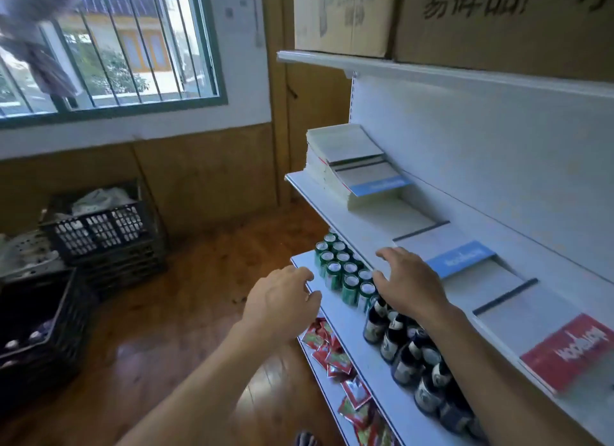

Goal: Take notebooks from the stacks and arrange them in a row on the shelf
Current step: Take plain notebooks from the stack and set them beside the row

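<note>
Two notebooks lie flat on the shelf, long sides along it, coloured ends nearest the person: the red notebook, and the blue notebook just beside the right hand's spread, empty fingers, while the left hand hangs loose and empty.

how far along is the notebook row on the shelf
Done: a blue-banded notebook and a red-banded notebook lie in the row. In hand: nothing; left hand and right hand are open, the right beside the blue one. Left: the tall stack at the far end of the shelf.
</note>
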Motion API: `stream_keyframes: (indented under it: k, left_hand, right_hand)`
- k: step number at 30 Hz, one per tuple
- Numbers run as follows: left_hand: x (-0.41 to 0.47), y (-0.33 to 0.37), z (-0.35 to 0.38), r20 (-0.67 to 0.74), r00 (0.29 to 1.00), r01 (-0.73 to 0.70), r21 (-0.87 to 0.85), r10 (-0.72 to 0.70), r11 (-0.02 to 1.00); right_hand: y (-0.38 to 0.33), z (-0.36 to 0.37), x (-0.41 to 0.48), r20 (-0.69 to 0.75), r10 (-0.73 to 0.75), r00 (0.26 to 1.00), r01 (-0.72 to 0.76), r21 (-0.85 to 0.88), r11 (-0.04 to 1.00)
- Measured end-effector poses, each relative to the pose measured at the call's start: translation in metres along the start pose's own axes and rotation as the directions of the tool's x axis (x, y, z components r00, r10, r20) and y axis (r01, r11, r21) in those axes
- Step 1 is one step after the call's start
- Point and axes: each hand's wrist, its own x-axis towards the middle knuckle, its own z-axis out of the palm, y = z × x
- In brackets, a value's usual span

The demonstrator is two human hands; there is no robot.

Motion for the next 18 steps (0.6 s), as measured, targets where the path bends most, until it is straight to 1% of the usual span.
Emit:
stream_keyframes:
  k: [4,6,8,11,12,14,16,18]
  left_hand:
    - [0.102,-0.035,-0.003,0.011,0.999,-0.033,0.006,0.033,0.999]
    - [0.147,-0.049,-0.008,0.036,0.997,-0.064,0.005,0.064,0.998]
    - [0.191,-0.065,-0.013,0.024,0.997,-0.078,-0.004,0.078,0.997]
    - [0.252,-0.084,-0.015,0.003,0.995,-0.101,-0.055,0.101,0.993]
    - [0.271,-0.087,-0.015,0.007,0.994,-0.11,-0.074,0.111,0.991]
    - [0.312,-0.094,-0.014,0.019,0.989,-0.143,-0.099,0.145,0.985]
    - [0.356,-0.1,-0.013,0.027,0.981,-0.186,-0.115,0.19,0.976]
    - [0.401,-0.106,-0.01,0.036,0.966,-0.248,-0.134,0.255,0.959]
  right_hand:
    - [-0.01,0.024,0.108,-0.009,0.057,0.998,-0.056,0.08,0.995]
    - [-0.017,0.028,0.156,0.018,0.134,0.991,-0.135,0.209,0.969]
    - [-0.026,0.03,0.202,0.049,0.215,0.975,-0.218,0.381,0.899]
    - [-0.034,0.035,0.261,0.127,0.335,0.933,-0.339,0.617,0.71]
    - [-0.035,0.037,0.278,0.155,0.372,0.915,-0.378,0.652,0.657]
    - [-0.034,0.04,0.31,0.147,0.44,0.886,-0.414,0.678,0.607]
    - [-0.031,0.044,0.343,0.092,0.494,0.864,-0.412,0.694,0.591]
    - [-0.03,0.048,0.373,0.073,0.525,0.848,-0.418,0.701,0.578]
